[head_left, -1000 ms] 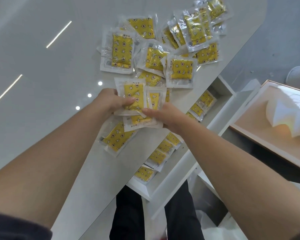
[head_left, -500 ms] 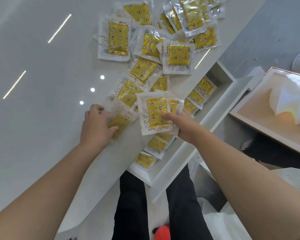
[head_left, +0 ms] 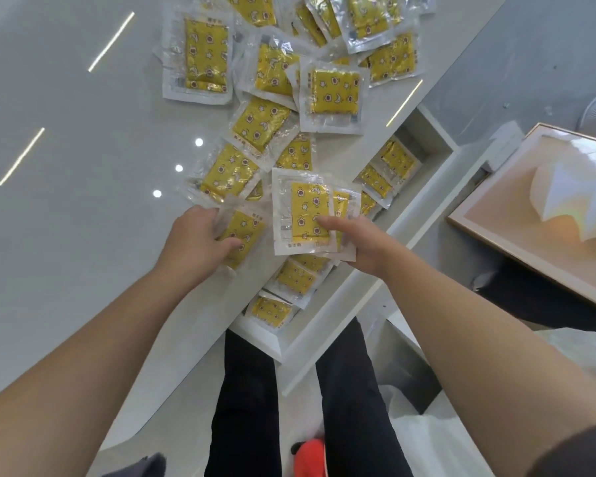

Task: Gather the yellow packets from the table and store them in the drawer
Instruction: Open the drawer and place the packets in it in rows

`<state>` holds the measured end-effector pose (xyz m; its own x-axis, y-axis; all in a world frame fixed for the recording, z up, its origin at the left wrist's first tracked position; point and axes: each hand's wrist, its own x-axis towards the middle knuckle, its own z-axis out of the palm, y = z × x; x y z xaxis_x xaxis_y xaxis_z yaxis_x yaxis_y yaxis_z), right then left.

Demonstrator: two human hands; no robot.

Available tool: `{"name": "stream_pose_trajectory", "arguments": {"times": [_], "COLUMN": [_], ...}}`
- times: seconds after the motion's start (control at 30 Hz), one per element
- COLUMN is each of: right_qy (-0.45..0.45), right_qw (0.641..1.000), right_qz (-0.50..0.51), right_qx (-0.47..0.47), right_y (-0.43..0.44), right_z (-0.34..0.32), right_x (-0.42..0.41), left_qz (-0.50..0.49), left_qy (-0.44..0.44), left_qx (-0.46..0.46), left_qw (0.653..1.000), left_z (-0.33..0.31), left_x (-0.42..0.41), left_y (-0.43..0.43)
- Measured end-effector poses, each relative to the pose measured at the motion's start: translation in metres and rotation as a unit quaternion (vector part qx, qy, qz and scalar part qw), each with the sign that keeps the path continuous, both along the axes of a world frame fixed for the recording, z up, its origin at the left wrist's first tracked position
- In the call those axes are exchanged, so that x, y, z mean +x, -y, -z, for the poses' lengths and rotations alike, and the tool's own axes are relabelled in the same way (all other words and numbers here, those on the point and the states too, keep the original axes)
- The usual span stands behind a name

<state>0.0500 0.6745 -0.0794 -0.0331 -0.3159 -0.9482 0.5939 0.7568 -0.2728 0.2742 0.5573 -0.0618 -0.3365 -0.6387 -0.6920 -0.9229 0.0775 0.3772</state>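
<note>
Yellow star-print packets in clear plastic wrappers (head_left: 205, 56) lie all over the glossy white table (head_left: 66, 201). My left hand (head_left: 200, 242) grips one packet (head_left: 245, 230) near the edge, and my right hand (head_left: 362, 242) holds a small stack (head_left: 303, 208) over the open white drawer (head_left: 413, 208).

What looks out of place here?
Nothing damaged. The table packets lie in a loose, overlapping heap; the drawer packets sit in a rough row. Left hand grips one packet; right hand holds a stack.

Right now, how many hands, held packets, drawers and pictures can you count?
Hands: 2, left hand and right hand.
Yellow packets held: 3 showing, left packet, right pair.
Open drawer: 1.
Framed picture: 1.
Total: 7.
</note>
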Motion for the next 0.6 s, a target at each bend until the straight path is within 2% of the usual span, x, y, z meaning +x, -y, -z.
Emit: {"name": "stream_pose_trajectory", "arguments": {"times": [0.1,0.23,0.37,0.43,0.5,0.53,0.6], "right_qy": [-0.007,-0.051,-0.148,-0.215,-0.280,-0.315,-0.388], "right_qw": [0.999,0.994,0.971,0.948,0.917,0.894,0.822], "right_qz": [-0.032,-0.093,-0.188,-0.234,-0.283,-0.319,-0.417], "right_qx": [-0.005,-0.003,-0.007,-0.011,-0.013,-0.016,-0.012], "right_y": [-0.008,-0.019,-0.020,-0.015,-0.005,0.003,0.020], "right_z": [0.000,0.008,0.030,0.045,0.064,0.073,0.090], "right_x": [-0.034,-0.106,-0.180,-0.211,-0.236,-0.244,-0.254], "left_qz": [-0.029,-0.072,-0.162,-0.273,-0.392,-0.447,-0.517], "left_qy": [-0.052,-0.125,-0.124,-0.122,-0.126,-0.130,-0.125], "left_qx": [0.020,0.097,0.145,0.178,0.217,0.232,0.243], "left_qw": [0.998,0.985,0.968,0.938,0.885,0.854,0.811], "left_z": [-0.013,-0.004,0.027,0.052,0.080,0.096,0.127], "left_x": [-0.026,-0.077,-0.141,-0.170,-0.198,-0.209,-0.230], "left_y": [-0.022,-0.067,-0.110,-0.123,-0.132,-0.135,-0.140]}}
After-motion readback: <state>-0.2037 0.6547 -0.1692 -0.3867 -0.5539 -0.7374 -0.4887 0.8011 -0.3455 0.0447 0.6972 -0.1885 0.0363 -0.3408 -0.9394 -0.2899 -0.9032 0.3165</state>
